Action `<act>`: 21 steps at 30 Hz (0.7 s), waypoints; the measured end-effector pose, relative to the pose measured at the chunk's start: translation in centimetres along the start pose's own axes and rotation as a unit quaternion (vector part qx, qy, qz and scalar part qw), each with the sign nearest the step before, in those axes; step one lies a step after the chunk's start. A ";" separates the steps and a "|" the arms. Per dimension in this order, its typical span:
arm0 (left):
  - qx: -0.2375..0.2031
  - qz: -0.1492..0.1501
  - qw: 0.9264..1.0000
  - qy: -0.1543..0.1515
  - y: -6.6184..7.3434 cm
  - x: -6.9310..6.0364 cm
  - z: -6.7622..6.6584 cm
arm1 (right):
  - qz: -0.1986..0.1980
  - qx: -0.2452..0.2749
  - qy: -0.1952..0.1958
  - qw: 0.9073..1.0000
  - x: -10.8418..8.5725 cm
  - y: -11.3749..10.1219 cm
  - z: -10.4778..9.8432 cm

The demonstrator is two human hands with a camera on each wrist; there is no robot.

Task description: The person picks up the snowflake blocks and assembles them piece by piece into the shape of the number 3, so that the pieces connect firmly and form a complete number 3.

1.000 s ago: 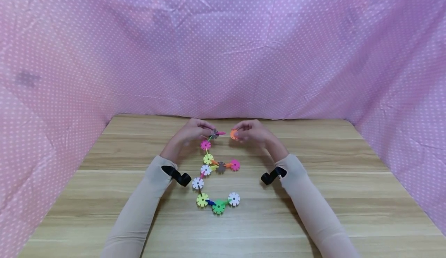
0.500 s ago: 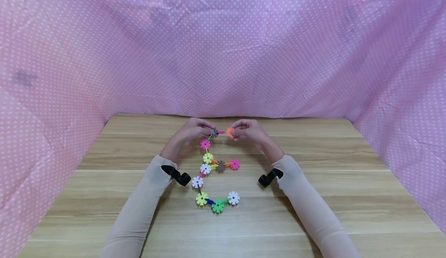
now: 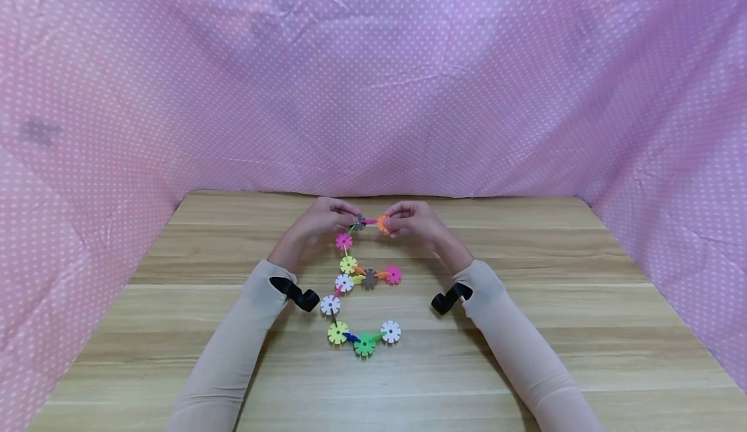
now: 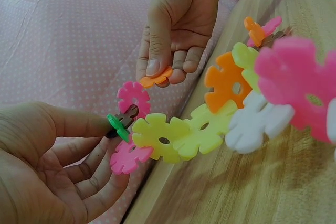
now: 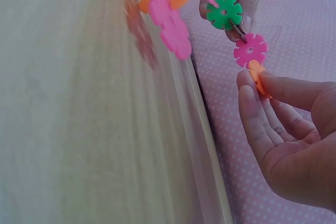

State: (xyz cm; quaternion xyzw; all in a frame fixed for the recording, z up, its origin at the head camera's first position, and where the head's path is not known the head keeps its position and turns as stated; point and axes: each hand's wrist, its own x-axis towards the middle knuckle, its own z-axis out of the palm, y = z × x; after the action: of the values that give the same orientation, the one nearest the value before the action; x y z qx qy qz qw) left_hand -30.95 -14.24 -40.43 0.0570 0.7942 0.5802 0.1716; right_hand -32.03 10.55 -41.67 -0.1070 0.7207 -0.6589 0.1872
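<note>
A chain of notched plastic snowflake discs, shaped like a letter E in the head view, lies between the forearms. At its far end my left hand (image 3: 320, 219) pinches a brown disc (image 4: 127, 115), linked to a green disc (image 5: 224, 12) and a pink disc (image 5: 250, 51). My right hand (image 3: 419, 220) holds an orange disc (image 5: 256, 78) between thumb and fingers. In the right wrist view the orange disc's edge meets the pink disc's rim; how deep the notches engage cannot be told. A white disc (image 3: 391, 332) ends the chain's near arm.
The chain rests on a wood-grain table (image 3: 525, 328). A pink polka-dot cloth (image 3: 373, 95) hangs behind and at both sides. Black wrist camera mounts (image 3: 297, 294) stick out from both sleeves. The middle arm of the chain ends in another pink disc (image 3: 393, 275).
My right hand has moved left with the orange disc, closing the gap to the pink disc at the chain's far end. My left hand has stayed nearly still.
</note>
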 end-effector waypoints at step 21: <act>0.011 0.012 1.000 -0.013 0.2 -0.1 0.1 | -0.003 -0.023 0.004 1.000 -0.1 0.0 0.1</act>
State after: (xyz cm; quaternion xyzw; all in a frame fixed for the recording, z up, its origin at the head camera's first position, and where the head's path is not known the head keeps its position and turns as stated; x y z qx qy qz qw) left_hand -30.82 -14.08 -40.29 0.0756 0.7973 0.5728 0.1745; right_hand -31.89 10.51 -41.68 -0.1105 0.7362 -0.6431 0.1794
